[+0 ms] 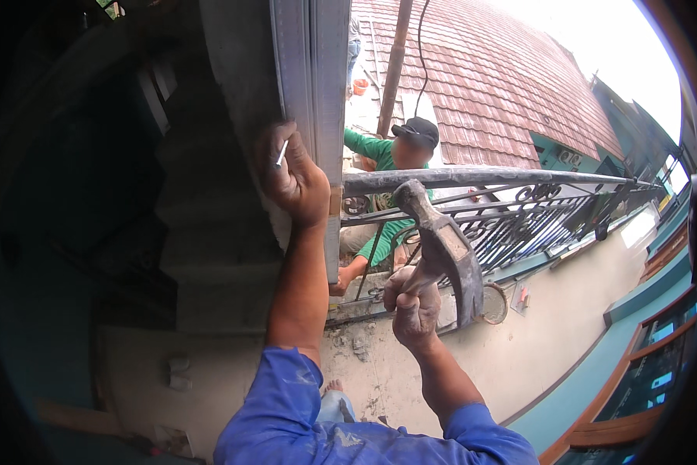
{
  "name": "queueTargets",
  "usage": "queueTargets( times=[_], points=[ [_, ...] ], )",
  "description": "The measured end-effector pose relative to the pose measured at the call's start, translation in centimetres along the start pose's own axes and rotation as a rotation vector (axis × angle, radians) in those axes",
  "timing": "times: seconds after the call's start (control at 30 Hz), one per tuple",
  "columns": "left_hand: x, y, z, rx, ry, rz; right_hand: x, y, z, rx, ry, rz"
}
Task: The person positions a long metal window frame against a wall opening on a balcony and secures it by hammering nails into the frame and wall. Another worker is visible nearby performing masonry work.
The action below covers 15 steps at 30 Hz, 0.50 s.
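Note:
My left hand (296,177) is raised against the edge of a tall pale frame post (314,85). Its fingers pinch a thin, light-coloured nail (282,153), one end of which stands out toward me. To the right, lower down, my right hand (416,310) is closed round the handle of a claw hammer (445,244). The worn metal head is up, in front of the railing and apart from the post. Most of the handle is hidden by my fist and the head.
Beyond the post crouches a person (379,155) in green sleeves and a dark cap, one hand at the post's lower end. A black metal railing (503,180) runs off to the right. Dark stairs (209,232) lie left. A round sieve-like thing (494,304) is on the floor.

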<state>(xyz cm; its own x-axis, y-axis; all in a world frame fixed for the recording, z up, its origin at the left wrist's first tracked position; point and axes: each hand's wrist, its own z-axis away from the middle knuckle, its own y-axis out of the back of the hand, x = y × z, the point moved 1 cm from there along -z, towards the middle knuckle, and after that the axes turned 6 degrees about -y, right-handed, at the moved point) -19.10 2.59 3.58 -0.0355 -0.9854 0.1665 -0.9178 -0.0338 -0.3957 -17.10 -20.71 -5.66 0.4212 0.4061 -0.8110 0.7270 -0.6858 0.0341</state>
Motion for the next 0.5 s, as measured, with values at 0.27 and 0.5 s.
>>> queueTargets(
  times=[0.27,0.5],
  points=[
    [-0.1,-0.9,0.5,0.050,-0.136,-0.062,0.6,0.1,-1.7,-0.165,0.044,0.177],
    [-0.7,-1.7,0.8,0.164,-0.010,0.039,-0.1,-1.0,-3.7,-0.207,0.131,0.308]
  ],
)
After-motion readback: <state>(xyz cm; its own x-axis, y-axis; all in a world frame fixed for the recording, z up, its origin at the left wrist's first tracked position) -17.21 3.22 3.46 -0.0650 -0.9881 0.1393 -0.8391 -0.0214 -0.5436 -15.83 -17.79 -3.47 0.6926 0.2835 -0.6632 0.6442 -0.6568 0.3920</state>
